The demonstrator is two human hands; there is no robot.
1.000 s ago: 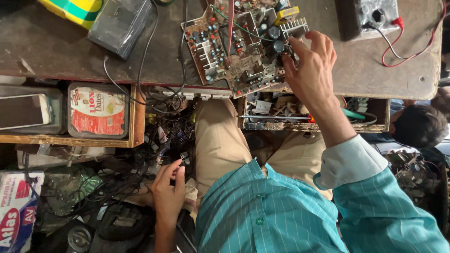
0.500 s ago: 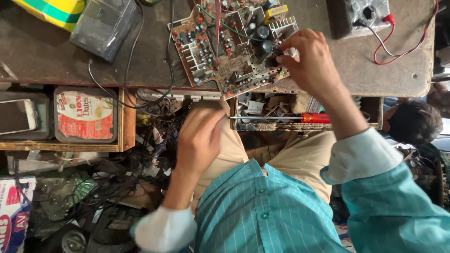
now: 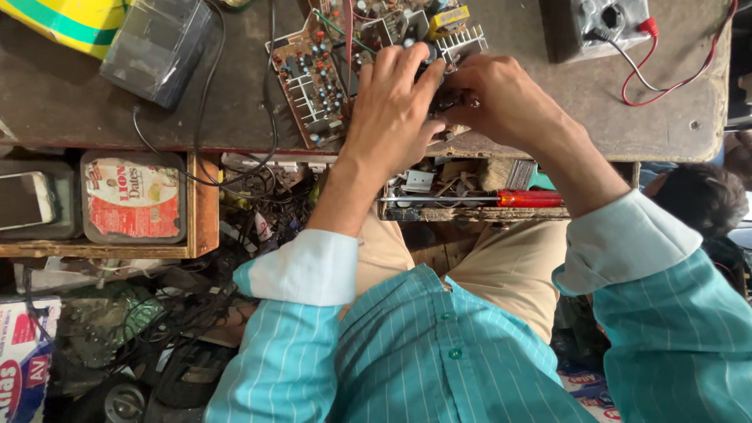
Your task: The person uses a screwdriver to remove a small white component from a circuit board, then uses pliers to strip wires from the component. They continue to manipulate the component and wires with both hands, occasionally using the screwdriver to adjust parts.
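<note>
Across the top of the frame, workbench (image 3: 94, 102): a dark, scuffed top running edge to edge, with everything else sitting on it or crammed beneath it.
Shirt (image 3: 439, 352): teal with thin pale stripes, filling the lower middle and right, both cuffs turned back pale.
Circuit board (image 3: 313, 70): brown, upper centre, lying on the bench and crowded with small capacitors; its right part is hidden under both hands.
Left hand (image 3: 392, 106): upper centre, palm down on the board, fingers together and curled over the parts; whether they pinch anything, I cannot tell.
Right hand (image 3: 501, 102): just right of the left hand and touching it, fingers bent inward onto the same spot of the board; what they grip is hidden.
Grey box (image 3: 157, 47): upper left, translucent plastic, a black cable trailing off it.
Tin (image 3: 133, 196): left middle, rectangular with a red and white lid, in a wooden tray below the bench edge.
Meter (image 3: 599, 23): upper right, dark case, with a red lead (image 3: 674, 78) looping over the bench.
Heat sink (image 3: 462, 43): silver fins at the board's upper right, just above the knuckles.
Screwdriver (image 3: 533, 198): red handle, lying in the cluttered shelf under the right wrist.
</note>
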